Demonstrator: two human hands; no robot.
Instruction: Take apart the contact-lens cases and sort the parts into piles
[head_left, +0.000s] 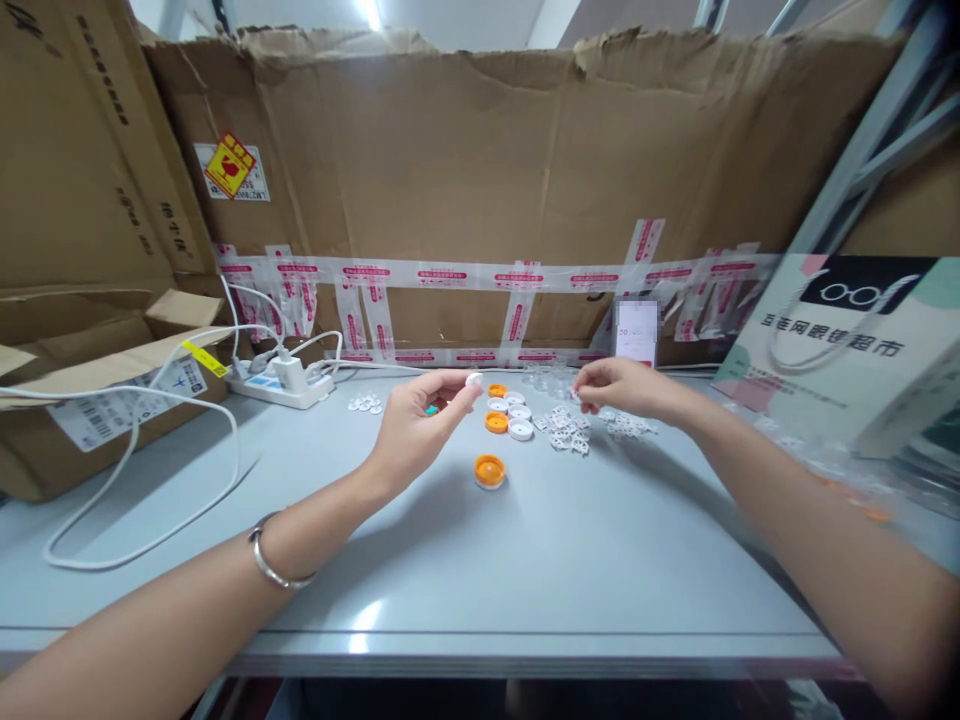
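Between thumb and forefinger, my left hand (416, 425) pinches a small white round piece (474, 380) above the table. My right hand (609, 386) is closed in a pinch over the back of the pile of small white plastic parts (566, 430); whatever its fingertips hold is too small to name. Between the hands stand several round caps: an orange cap (496, 423) and a white cap (520, 430) among them. Closer to me, a lone orange cap with a white base (490, 471) sits apart. A bit of teal (431, 410) shows behind my left hand.
Several small white rings (365, 404) lie left of my left hand. A power strip (281, 385) with looping white cables stands farther left, beside an open cardboard box (97, 400). A phone (636, 333) leans at the back. A paper bag (840, 350) and clear plastic bags are at right.
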